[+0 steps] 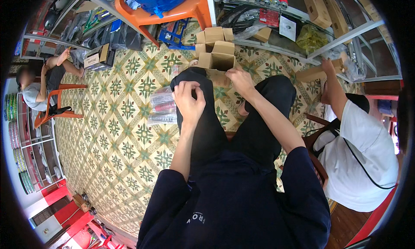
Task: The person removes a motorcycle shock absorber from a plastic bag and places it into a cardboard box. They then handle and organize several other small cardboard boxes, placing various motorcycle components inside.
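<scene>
My left hand [189, 98] rests on my left knee with its fingers curled and the thumb bent toward the index finger; I see nothing in it. Just right of an open cardboard box [215, 60], my right hand [239, 79] has its fingertips at the edge of a lowered cardboard flap [218, 77]. The box stands on the tiled floor between my feet, and its inside looks dark. Behind it is another open cardboard box [213, 35]. Beside my left leg lie plastic-wrapped shock absorbers [164, 106], one with a red spring.
On the right, a person in a white shirt [363, 151] sits and reaches toward a long cardboard box [311, 73]. An orange plastic chair [165, 17] and metal shelves [272, 46] stand ahead. Far left, another person [35, 93] sits on an orange chair.
</scene>
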Demonstrator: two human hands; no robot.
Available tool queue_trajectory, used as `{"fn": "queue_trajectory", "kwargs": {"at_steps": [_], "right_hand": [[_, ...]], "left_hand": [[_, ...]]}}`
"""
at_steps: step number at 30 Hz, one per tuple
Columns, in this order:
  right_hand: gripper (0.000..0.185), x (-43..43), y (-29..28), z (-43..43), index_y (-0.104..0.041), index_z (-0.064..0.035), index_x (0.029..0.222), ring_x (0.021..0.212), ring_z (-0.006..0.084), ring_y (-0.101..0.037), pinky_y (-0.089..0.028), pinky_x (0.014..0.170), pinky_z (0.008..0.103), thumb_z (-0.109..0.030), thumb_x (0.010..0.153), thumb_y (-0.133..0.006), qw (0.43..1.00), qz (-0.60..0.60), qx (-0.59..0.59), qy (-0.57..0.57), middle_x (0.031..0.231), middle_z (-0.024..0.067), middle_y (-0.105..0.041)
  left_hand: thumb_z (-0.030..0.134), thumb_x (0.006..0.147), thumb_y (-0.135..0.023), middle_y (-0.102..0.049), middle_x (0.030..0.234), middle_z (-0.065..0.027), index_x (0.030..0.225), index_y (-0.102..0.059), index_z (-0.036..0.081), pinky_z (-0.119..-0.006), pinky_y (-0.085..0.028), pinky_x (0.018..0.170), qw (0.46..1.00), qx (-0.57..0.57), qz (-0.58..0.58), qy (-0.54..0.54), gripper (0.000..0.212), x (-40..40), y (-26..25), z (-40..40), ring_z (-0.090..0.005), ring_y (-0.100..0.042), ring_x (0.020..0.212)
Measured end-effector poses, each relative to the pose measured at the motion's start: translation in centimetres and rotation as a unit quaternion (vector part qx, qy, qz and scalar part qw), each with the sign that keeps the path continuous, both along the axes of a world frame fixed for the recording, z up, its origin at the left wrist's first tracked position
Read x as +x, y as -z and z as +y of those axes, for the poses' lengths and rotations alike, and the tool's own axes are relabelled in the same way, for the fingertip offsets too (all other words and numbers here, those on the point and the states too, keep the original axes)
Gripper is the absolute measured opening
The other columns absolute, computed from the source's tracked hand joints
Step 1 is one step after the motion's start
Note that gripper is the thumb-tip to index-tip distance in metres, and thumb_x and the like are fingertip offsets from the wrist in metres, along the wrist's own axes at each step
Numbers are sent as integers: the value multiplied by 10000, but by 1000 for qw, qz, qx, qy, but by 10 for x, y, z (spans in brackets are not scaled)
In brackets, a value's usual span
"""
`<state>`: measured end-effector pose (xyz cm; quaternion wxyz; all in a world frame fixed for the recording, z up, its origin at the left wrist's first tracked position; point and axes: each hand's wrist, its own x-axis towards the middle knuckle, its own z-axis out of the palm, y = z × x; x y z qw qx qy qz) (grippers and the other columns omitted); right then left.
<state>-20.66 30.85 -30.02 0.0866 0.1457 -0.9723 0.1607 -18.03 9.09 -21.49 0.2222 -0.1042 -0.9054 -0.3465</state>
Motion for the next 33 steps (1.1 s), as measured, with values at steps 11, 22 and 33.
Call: {"fn": "queue_trajectory", "kwargs": {"at_steps": [11, 22, 33], "right_hand": [[252, 50, -60, -7, -712, -90, 841, 877, 241, -588, -518, 752, 340, 17, 631, -623, 990, 113, -87, -14, 1045, 50, -636], [54, 99, -62, -24, -649, -60, 682, 840, 225, -551, -446, 773, 388, -70, 641, -682, 959, 157, -210, -107, 1026, 54, -642], [275, 76, -70, -4, -660, -83, 1045, 888, 306, -532, -455, 817, 377, -54, 773, -683, 942, 87, -289, 146, 1080, 143, -479]], "left_hand": [[162, 757, -680, -549, 936, -91, 1159, -504, 31, -382, -370, 792, 1000, -11, -23, 1, 458, 6, -9, 2, -245, -519, 786], [213, 763, -694, -473, 617, -20, 697, -490, 82, -359, -319, 678, 993, -84, -40, 74, 252, 6, -12, 1, -230, -470, 645], [156, 743, -606, -599, 643, -98, 681, -576, 88, -402, -370, 715, 963, -225, -66, 134, 97, 3, 9, 34, -259, -571, 702]]}}
